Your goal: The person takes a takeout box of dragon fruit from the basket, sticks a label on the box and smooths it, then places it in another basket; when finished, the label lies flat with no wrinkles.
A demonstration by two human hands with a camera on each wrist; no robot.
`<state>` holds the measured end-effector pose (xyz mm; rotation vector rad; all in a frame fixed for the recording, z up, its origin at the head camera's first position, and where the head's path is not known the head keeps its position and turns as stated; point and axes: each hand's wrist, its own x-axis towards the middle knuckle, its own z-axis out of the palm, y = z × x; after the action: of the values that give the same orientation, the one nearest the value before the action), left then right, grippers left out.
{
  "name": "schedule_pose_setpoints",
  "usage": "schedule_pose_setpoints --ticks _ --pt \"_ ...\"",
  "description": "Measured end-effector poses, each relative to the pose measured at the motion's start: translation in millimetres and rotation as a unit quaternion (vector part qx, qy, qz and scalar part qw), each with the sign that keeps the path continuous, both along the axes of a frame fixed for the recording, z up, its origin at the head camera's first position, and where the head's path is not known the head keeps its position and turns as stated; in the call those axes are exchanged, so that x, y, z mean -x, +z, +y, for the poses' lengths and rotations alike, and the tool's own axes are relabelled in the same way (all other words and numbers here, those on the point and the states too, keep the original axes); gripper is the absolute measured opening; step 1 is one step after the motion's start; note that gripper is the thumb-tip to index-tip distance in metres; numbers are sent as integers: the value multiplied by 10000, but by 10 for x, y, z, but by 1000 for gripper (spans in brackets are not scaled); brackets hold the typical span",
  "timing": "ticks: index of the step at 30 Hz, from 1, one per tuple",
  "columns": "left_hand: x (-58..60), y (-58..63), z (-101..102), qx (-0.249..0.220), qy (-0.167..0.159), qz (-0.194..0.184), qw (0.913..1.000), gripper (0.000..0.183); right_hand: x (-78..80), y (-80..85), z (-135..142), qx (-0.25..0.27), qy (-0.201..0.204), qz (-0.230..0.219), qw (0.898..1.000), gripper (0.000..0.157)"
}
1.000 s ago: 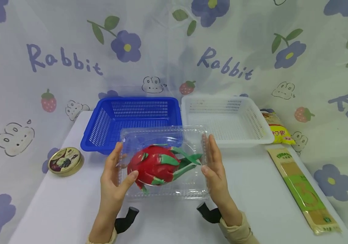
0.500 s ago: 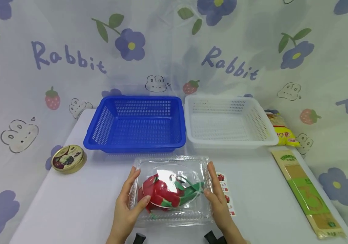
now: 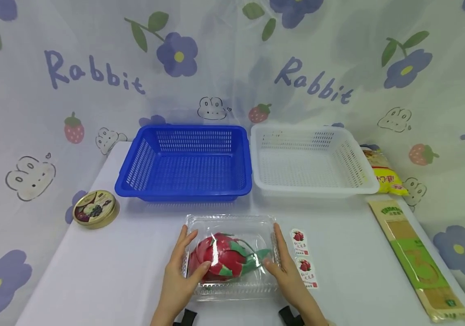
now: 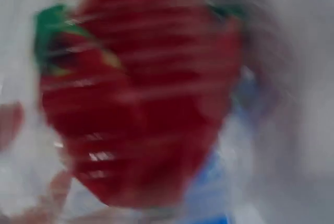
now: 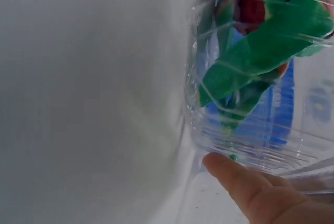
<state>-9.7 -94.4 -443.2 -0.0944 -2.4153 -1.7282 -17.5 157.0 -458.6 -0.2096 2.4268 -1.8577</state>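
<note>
Both hands hold a clear plastic clamshell box [image 3: 232, 253] from its two short sides: the left hand [image 3: 179, 276] lies against the left wall with fingers nearly straight and the thumb pressed across the front of the lid, while the right hand [image 3: 287, 274] lies flat against the right wall with fingers extended. The right wrist view shows one fingertip [image 5: 229, 174] touching the ribbed lower edge of the box. Inside the closed box lies a red dragon fruit [image 3: 224, 259] with green scales pointing toward the right hand; the left wrist view shows it only as a blurred red mass [image 4: 141, 93]. The box rests on the white table [image 3: 114, 271], near its front edge and midway across.

Just right of the box, two small fruit stickers [image 3: 302, 256] lie flat on the table, one behind the other. Behind the box stand two perforated baskets side by side, touching or nearly so: a blue basket [image 3: 185, 163] to the left and a white basket [image 3: 311, 160] to the right. A round gold tin [image 3: 95, 208] sits near the left edge of the table. Along the right edge lies a long green-and-tan packet [image 3: 417, 258], and behind it a yellow bag [image 3: 383, 174] beside the white basket. A flower-and-rabbit printed cloth [image 3: 93, 81] hangs behind the table.
</note>
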Motion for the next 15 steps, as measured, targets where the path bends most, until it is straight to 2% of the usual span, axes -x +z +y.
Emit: schedule_pose_setpoints --ticks 5,6,8,10,12,15 --pt "18 -22 6 463 203 -136 9986 69 58 -30 57 -416 -71 308 9986 60" --pt "11 -20 3 473 230 -223 9984 69 82 -33 87 -502 -162 453 9976 55" --pt "-7 -11 -5 479 253 -386 9978 70 138 -23 166 -889 -593 621 9923 47" --pt "-21 2 -12 458 241 -532 9972 71 202 -3 262 -1287 -1152 621 9830 44" --pt "-27 14 -18 427 221 -636 9968 71 260 11 362 -1710 -1672 437 9700 46" --pt "-30 26 -23 411 180 -749 9962 71 313 26 486 -2348 -2079 -56 9495 56"
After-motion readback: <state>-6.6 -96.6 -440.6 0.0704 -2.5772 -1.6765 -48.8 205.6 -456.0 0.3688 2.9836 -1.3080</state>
